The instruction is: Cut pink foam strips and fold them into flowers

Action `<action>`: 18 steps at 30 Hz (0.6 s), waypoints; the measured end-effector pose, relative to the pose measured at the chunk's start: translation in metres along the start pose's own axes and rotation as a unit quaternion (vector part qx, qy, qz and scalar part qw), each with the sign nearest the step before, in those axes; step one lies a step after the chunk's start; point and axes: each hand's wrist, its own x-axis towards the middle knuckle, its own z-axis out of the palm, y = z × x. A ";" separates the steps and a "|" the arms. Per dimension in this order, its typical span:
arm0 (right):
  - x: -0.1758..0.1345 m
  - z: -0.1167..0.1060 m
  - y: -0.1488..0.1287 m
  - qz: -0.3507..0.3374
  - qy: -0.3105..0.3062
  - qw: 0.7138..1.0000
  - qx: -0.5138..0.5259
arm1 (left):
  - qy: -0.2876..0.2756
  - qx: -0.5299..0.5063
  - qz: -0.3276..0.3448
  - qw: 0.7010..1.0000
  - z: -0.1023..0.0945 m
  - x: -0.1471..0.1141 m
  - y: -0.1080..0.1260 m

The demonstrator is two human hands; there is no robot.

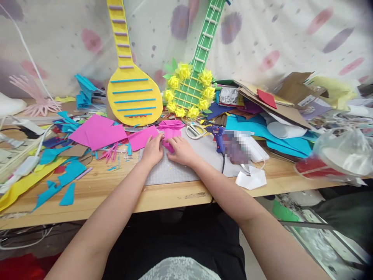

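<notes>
Mid-frame now: your left hand (154, 151) and right hand (181, 151) pinching pink paper (171, 134); uneven tug could crease it. Glue gun (217, 135), right of centre: snagged cord (223, 165) might drag it.

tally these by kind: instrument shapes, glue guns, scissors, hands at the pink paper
Instrument shapes: 2, yellow one and green one
Glue gun: 1
Scissors: 1
Hands at pink paper: 2, left hand and right hand
Total: 6
</notes>
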 end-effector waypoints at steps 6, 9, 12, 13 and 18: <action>-0.006 0.005 -0.005 0.034 -0.002 0.999 -0.026 | 0.050 -0.141 -0.083 0.985 0.001 0.001 -0.007; -0.004 0.006 -0.005 0.048 -0.009 0.998 -0.026 | 0.054 -0.148 -0.089 0.983 0.002 0.000 -0.009; -0.005 0.005 -0.003 0.060 -0.004 0.998 -0.003 | 0.035 -0.115 -0.050 0.992 0.002 -0.001 -0.008; -0.006 0.004 -0.003 0.062 0.001 0.998 0.013 | 0.026 -0.092 -0.035 0.995 0.002 -0.001 -0.008; -0.009 -0.004 -0.002 0.058 0.034 0.993 0.101 | -0.004 0.035 -0.029 0.999 0.002 0.000 -0.007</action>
